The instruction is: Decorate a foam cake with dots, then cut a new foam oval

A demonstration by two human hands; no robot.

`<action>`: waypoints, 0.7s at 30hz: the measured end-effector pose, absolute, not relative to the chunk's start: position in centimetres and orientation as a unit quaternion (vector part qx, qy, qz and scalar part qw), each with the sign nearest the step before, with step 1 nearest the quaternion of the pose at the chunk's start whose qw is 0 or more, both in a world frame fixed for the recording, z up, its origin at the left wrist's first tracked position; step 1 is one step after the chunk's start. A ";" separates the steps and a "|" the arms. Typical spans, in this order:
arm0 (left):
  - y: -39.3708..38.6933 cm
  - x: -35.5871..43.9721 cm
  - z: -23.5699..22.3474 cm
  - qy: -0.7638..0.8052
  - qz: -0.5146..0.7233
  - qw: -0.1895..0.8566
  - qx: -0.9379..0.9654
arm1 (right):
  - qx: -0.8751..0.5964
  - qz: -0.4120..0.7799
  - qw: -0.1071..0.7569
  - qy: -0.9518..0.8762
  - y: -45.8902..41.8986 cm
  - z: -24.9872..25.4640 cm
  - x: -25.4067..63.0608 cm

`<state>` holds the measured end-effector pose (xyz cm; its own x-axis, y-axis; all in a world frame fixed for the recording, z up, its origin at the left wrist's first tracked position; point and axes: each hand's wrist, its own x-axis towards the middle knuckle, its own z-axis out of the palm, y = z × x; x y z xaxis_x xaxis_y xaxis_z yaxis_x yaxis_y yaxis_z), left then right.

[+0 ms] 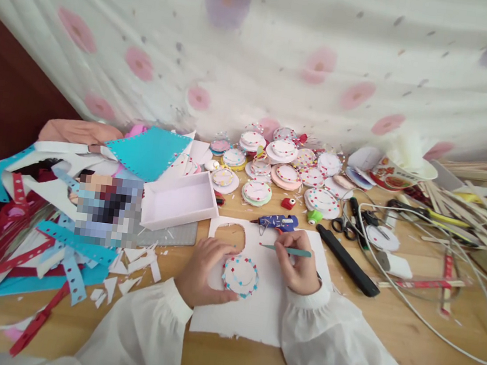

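The left hand (207,272) clasps a dotted paper disc (242,277) between thumb and fingers; the right hand (297,268) pinches a pointed teal tool (299,252). Beyond the left hand sits an open white box (180,220); farther beyond the right, a printed bowl (396,176) holds translucent whitish pieces (410,152).

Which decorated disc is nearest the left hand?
The blue-and-red-dotted disc, held by the left hand over the white sheet; the others sit farther back.
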<state>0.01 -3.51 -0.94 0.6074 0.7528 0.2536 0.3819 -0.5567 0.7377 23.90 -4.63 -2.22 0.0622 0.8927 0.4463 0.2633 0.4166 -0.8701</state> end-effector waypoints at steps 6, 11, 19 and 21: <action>-3.0 0.3 -1.1 0.373 0.393 0.385 0.747 | -0.405 0.366 0.648 -0.531 -5.1 -1.9 22.0; -2.4 1.2 -1.2 0.389 0.428 0.394 0.714 | -0.394 0.389 0.659 -0.510 -5.3 -1.2 21.0; -1.9 2.3 -1.1 0.345 0.390 0.388 0.761 | -0.368 0.411 0.649 -0.524 -5.8 -1.0 19.8; -1.8 2.2 -1.5 0.340 0.393 0.392 0.759 | -0.367 0.416 0.638 -0.533 -5.9 -1.3 19.6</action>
<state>2.15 -1.77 -1.45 0.4606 0.8237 0.3307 0.2079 -0.4623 0.8620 19.61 -5.85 -1.25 0.0848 0.9230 0.3754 -0.1394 0.3840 -0.9127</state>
